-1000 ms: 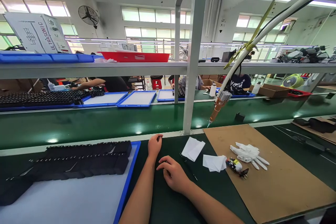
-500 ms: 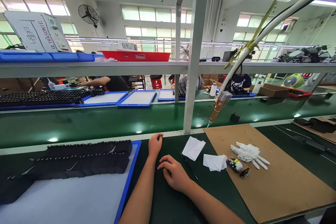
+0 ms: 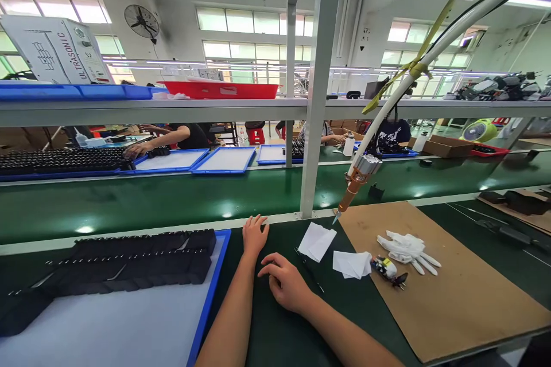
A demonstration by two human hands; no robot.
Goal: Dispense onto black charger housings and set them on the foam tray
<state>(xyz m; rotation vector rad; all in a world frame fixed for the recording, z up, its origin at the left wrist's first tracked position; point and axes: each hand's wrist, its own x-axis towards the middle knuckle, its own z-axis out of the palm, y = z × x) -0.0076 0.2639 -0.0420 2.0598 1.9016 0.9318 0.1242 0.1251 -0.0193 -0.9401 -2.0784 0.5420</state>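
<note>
Left of the steel post [image 3: 316, 126], the blue tray [image 3: 208, 298] and its black parts [image 3: 129, 264] run off the left and bottom edges. Below the post, the right hand [image 3: 282, 282] curls, hiding its palm; both forearms [image 3: 232, 321] are cut off. Right of the post, the component [image 3: 387, 269] beside the white gloves [image 3: 407, 248] is too small to identify. Behind it, the shelf [image 3: 172, 110] hides the heads of the co-workers [image 3: 189, 136].

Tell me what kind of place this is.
Most likely a factory assembly line: a long green conveyor belt, a blue tray of black parts, and a hanging tool over the bench.
</note>
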